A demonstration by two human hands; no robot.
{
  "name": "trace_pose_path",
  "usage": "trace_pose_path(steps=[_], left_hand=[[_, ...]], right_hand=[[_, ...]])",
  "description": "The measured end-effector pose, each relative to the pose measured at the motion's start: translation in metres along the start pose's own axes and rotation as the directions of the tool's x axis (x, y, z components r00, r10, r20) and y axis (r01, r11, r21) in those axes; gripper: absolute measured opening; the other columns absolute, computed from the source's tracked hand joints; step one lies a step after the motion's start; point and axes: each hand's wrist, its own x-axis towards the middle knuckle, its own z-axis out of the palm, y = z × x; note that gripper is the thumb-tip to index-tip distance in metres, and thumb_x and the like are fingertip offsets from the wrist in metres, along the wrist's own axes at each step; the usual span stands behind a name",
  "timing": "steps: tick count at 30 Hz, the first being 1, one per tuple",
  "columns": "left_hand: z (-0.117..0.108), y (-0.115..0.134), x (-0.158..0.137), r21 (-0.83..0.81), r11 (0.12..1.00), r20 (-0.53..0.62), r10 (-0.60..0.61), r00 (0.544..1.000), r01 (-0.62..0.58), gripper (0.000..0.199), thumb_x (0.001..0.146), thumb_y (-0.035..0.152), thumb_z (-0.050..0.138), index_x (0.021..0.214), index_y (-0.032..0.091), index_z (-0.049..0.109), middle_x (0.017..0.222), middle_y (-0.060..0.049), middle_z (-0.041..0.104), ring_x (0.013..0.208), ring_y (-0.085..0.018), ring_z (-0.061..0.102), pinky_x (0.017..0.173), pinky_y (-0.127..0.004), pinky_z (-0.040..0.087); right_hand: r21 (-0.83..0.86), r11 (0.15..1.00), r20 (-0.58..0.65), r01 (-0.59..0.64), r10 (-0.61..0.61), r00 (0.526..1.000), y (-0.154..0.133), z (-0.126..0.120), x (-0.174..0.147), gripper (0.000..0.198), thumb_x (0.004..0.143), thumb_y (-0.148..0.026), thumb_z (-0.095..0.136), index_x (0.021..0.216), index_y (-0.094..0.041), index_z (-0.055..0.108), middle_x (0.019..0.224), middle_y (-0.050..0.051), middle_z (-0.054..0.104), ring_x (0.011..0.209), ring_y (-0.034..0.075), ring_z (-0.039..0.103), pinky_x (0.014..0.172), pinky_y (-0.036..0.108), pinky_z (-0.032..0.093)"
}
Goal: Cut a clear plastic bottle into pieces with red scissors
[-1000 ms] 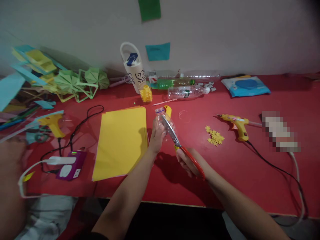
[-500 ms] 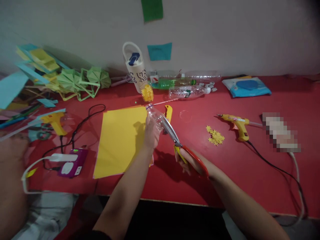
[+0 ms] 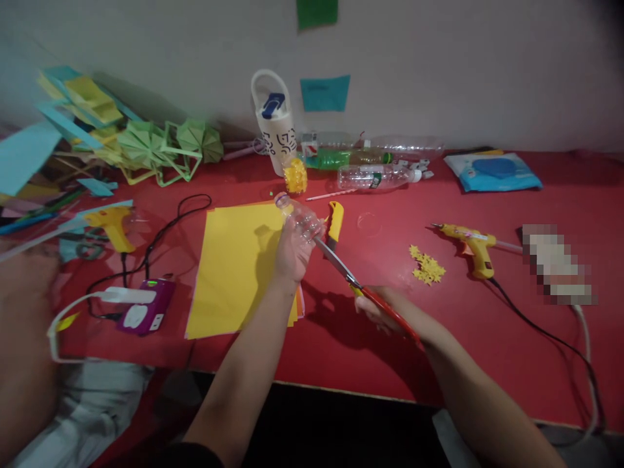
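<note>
Btl in L hand, scissors in R hand at its edge.

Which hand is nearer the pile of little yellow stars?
Right. Your right hand, holding scissors, is to the near left of the yellow stars; your left hand, gripping a clear plastic bottle, is farther left.

Grips a clear bottle piece in the left hand, neck tilted away above yellow paper. Holds scissors in the right hand, blades nearly together, tips at the piece's near end. Shows a cutter just behind the blades on the red worktop, with yellow stars and a glue gun farther right. Has a tumbler, lying bottles and wipes along the wall; at left, paper shapes, another glue gun and a purple power block.
</note>
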Motion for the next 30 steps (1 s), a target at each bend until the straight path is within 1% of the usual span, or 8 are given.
trace_pose_path(steps=[4,7,11,16,19,22,26,30], left_hand=[[-0.004,-0.004,0.001,0.077,0.997,0.048,-0.001,0.999,-0.003,0.029,0.087,0.048,0.059,0.106,0.027,0.064,0.1,-0.004,0.074,0.116,-0.029,0.066,0.101,-0.047,0.05],[-0.007,-0.007,0.003,0.116,0.993,0.038,0.024,0.999,-0.028,0.038,0.084,0.049,0.063,0.116,0.028,0.061,0.105,-0.006,0.074,0.117,-0.03,0.066,0.098,-0.049,0.052],[-0.007,-0.006,0.003,0.128,0.99,0.029,0.062,0.998,-0.065,0.054,0.08,0.047,0.068,0.128,0.03,0.052,0.102,-0.007,0.073,0.116,-0.029,0.067,0.098,-0.049,0.051],[-0.003,-0.004,0.0,0.112,0.989,0.029,0.092,0.995,-0.095,0.064,0.071,0.047,0.075,0.127,0.028,0.051,0.095,-0.006,0.072,0.115,-0.033,0.066,0.101,-0.052,0.048],[-0.002,-0.006,-0.001,0.131,0.988,0.022,0.085,0.996,-0.087,0.061,0.069,0.047,0.076,0.121,0.028,0.052,0.093,-0.006,0.071,0.118,-0.033,0.064,0.102,-0.053,0.047],[-0.001,-0.009,0.0,0.124,0.986,0.009,0.108,0.994,-0.108,0.05,0.072,0.045,0.076,0.114,0.028,0.054,0.093,-0.005,0.07,0.122,-0.033,0.062,0.104,-0.051,0.046],[0.002,-0.01,-0.001,0.101,0.987,-0.024,0.126,0.992,-0.123,0.039,0.077,0.042,0.074,0.108,0.028,0.056,0.089,-0.004,0.068,0.121,-0.032,0.061,0.104,-0.049,0.047],[0.008,-0.009,-0.004,0.112,0.985,-0.072,0.137,0.988,-0.128,0.028,0.087,0.032,0.063,0.112,0.025,0.052,0.098,-0.004,0.066,0.117,-0.026,0.063,0.104,-0.047,0.048]], right_hand=[[0.018,1.0,-0.023,0.019,-0.018,1.0,-0.001,0.003,0.005,0.053,0.081,-0.073,0.054,0.068,-0.024,0.04,0.051,-0.009,0.038,0.041,0.008,0.04,0.044,0.024,0.034],[-0.001,1.0,-0.053,0.0,0.0,0.999,-0.002,0.002,0.01,0.051,0.083,-0.071,0.055,0.068,-0.024,0.042,0.049,-0.009,0.039,0.041,0.008,0.041,0.045,0.025,0.035],[-0.025,0.999,-0.062,0.025,-0.027,0.998,-0.008,-0.003,0.015,0.049,0.084,-0.068,0.057,0.068,-0.023,0.043,0.051,-0.008,0.042,0.041,0.008,0.041,0.048,0.026,0.038],[-0.019,1.0,-0.038,0.02,-0.02,0.999,-0.016,-0.002,0.015,0.054,0.077,-0.076,0.057,0.068,-0.024,0.044,0.048,-0.009,0.04,0.04,0.009,0.041,0.05,0.028,0.042],[-0.012,0.999,-0.047,0.037,-0.038,0.998,-0.014,-0.001,0.013,0.058,0.074,-0.08,0.056,0.068,-0.024,0.044,0.048,-0.01,0.04,0.04,0.009,0.041,0.055,0.03,0.047],[0.0,0.999,-0.045,0.046,-0.046,0.998,-0.011,-0.001,0.011,0.058,0.075,-0.08,0.056,0.07,-0.023,0.047,0.048,-0.01,0.039,0.04,0.008,0.041,0.057,0.03,0.049],[0.007,0.999,-0.043,0.042,-0.042,0.998,-0.011,-0.002,0.008,0.059,0.075,-0.081,0.056,0.071,-0.023,0.047,0.049,-0.009,0.04,0.04,0.008,0.041,0.053,0.029,0.047],[0.017,0.998,-0.026,0.054,-0.054,0.998,-0.014,-0.001,0.006,0.062,0.073,-0.085,0.054,0.069,-0.024,0.044,0.049,-0.01,0.039,0.039,0.008,0.039,0.05,0.028,0.044]])
